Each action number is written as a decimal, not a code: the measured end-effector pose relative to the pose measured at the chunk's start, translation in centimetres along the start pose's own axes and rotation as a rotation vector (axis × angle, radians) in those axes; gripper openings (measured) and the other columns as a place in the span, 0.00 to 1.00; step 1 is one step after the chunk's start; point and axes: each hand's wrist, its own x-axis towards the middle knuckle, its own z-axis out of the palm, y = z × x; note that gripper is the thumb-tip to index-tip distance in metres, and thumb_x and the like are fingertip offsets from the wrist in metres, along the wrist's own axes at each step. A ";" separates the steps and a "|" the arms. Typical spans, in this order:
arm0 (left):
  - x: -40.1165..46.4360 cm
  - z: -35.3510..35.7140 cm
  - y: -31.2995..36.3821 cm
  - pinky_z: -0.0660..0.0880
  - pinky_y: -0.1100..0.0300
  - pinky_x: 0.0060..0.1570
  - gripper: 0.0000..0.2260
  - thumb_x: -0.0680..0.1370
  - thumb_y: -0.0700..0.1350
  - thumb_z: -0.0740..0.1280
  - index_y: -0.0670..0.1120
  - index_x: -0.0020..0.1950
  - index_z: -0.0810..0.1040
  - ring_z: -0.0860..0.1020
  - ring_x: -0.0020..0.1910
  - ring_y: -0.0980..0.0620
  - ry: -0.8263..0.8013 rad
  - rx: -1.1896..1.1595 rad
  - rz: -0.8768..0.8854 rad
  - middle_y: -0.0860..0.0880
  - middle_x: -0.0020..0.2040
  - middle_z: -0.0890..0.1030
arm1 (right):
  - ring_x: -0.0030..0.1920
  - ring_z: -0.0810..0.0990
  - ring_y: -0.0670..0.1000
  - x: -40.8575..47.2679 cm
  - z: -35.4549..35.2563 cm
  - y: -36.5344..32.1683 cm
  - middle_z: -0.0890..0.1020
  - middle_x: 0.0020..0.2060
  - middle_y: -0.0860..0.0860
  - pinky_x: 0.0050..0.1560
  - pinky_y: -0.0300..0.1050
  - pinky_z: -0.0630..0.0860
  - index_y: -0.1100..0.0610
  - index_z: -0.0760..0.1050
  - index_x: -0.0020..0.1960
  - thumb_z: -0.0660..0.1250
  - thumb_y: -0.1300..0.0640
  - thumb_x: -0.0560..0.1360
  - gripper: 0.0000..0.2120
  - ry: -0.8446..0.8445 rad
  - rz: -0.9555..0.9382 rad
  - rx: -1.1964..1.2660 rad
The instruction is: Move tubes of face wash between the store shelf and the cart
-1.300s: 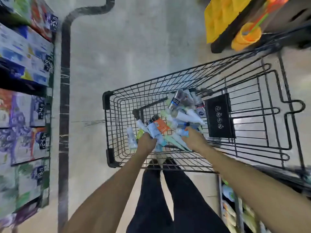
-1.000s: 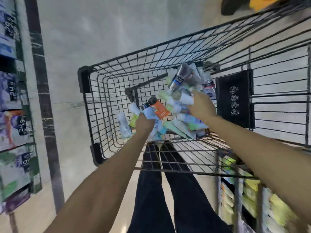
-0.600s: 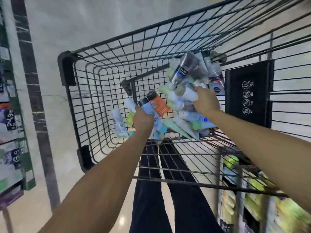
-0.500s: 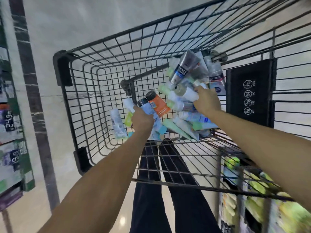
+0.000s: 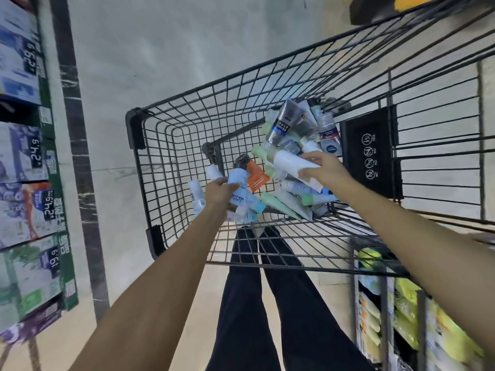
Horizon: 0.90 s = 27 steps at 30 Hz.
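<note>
I see a black wire cart [image 5: 139,129] with a square grid pattern. My left hand [image 5: 218,192] holds a pale blue tube [image 5: 239,190] with dark lettering; my right hand [image 5: 325,170] holds a white tube [image 5: 290,163]. In the pile: an orange tube [image 5: 256,176] with a grey cap, a grey tube [image 5: 282,121] banded blue, and mint-green tubes [image 5: 278,206]. A black placard [image 5: 371,153] bears white circular symbols. The floor [image 5: 160,49] is mottled grey with a dark marbled stripe [image 5: 77,129] at left. The trousers [image 5: 267,317] are black.

Pale polished floor [image 5: 166,49] crossed by dark marble strip [image 5: 77,145]. Boxed goods with price tags [image 5: 36,153] stacked at left. Yellow-green packets [image 5: 407,311] racked at lower right. Light reflected softly.
</note>
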 end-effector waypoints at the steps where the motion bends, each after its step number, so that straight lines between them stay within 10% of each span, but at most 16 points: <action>1: -1.1 -0.4 0.5 0.82 0.37 0.40 0.20 0.78 0.38 0.73 0.41 0.69 0.76 0.83 0.41 0.39 -0.015 -0.017 0.016 0.38 0.54 0.84 | 0.58 0.79 0.52 -1.1 -0.3 -0.5 0.80 0.57 0.51 0.49 0.42 0.75 0.55 0.80 0.66 0.77 0.61 0.73 0.22 0.004 0.002 0.033; 13: -17.6 -5.5 7.3 0.75 0.65 0.28 0.17 0.73 0.35 0.77 0.46 0.57 0.75 0.81 0.39 0.50 -0.016 -0.059 0.390 0.44 0.49 0.82 | 0.56 0.85 0.63 -15.2 -4.5 -6.5 0.87 0.52 0.55 0.54 0.60 0.83 0.56 0.82 0.60 0.82 0.57 0.67 0.23 0.146 -0.016 0.656; 17: -22.1 -7.0 9.1 0.79 0.63 0.34 0.14 0.74 0.36 0.77 0.45 0.56 0.78 0.85 0.40 0.53 -0.069 -0.198 0.482 0.43 0.49 0.85 | 0.56 0.84 0.60 -19.9 -5.7 -8.6 0.84 0.59 0.61 0.47 0.49 0.82 0.60 0.79 0.64 0.81 0.61 0.67 0.27 0.195 -0.078 0.924; 20: -24.9 -7.5 10.4 0.80 0.53 0.46 0.16 0.73 0.40 0.78 0.46 0.58 0.79 0.84 0.47 0.47 -0.121 -0.289 0.522 0.42 0.53 0.85 | 0.62 0.81 0.63 -22.9 -6.3 -9.8 0.81 0.62 0.62 0.58 0.59 0.82 0.62 0.77 0.65 0.85 0.57 0.57 0.39 0.229 -0.129 1.081; 27: -28.6 -6.8 12.3 0.80 0.34 0.57 0.20 0.73 0.42 0.79 0.43 0.63 0.79 0.83 0.57 0.35 -0.312 -0.395 0.455 0.37 0.59 0.83 | 0.65 0.77 0.69 -28.0 -5.1 -10.8 0.78 0.65 0.65 0.61 0.74 0.75 0.58 0.76 0.66 0.81 0.53 0.66 0.31 0.287 -0.250 1.304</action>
